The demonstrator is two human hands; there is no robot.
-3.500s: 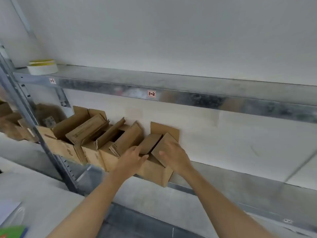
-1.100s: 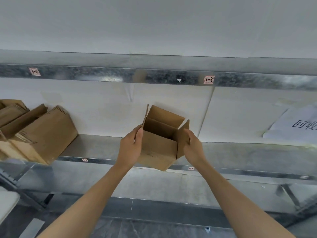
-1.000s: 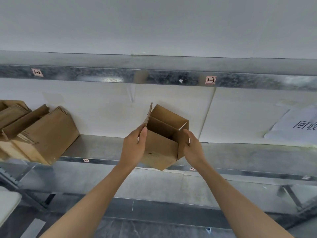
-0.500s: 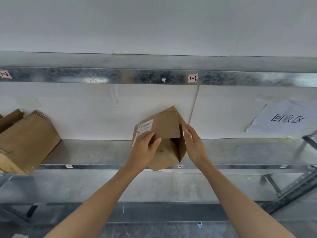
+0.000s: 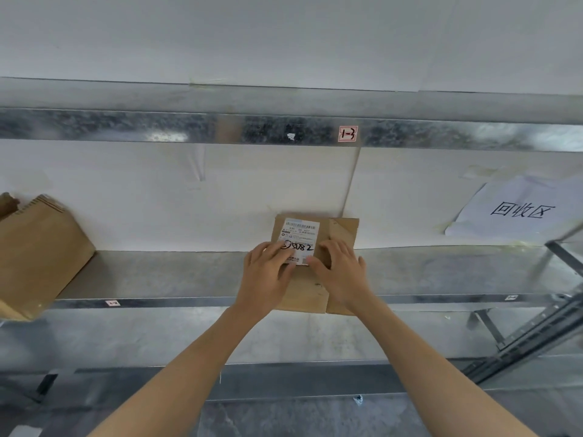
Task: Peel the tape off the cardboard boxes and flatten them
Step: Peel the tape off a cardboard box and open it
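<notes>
A white, smooth wall (image 5: 284, 36) is filling the far side of the scene, and a long galvanized metal shelf (image 5: 164, 275), mottled grey and dull, is running left to right below it. An upper shelf beam (image 5: 126, 127) of the same speckled metal is crossing above. At the far left a brown corrugated carton (image 5: 38, 257) is sitting tilted at the shelf's front edge. At the right a creased white paper sign (image 5: 520, 209) with black characters is hanging taped to the wall. In the middle, the cardboard box (image 5: 342, 230), pressed into a flat brown panel, is lying over the shelf with its near edge past the front lip; whether it is resting fully flat cannot be told. Both bare forearms are reaching forward from the near side. The left hand (image 5: 268, 272) and the right hand (image 5: 342, 272) are lying side by side, palms down, fingers straight and spread, pressing on the box and gripping nothing. A white printed shipping label (image 5: 299, 233) with black handwriting is showing just beyond the fingertips. A small red-bordered tag (image 5: 348, 134) is sticking to the beam.
</notes>
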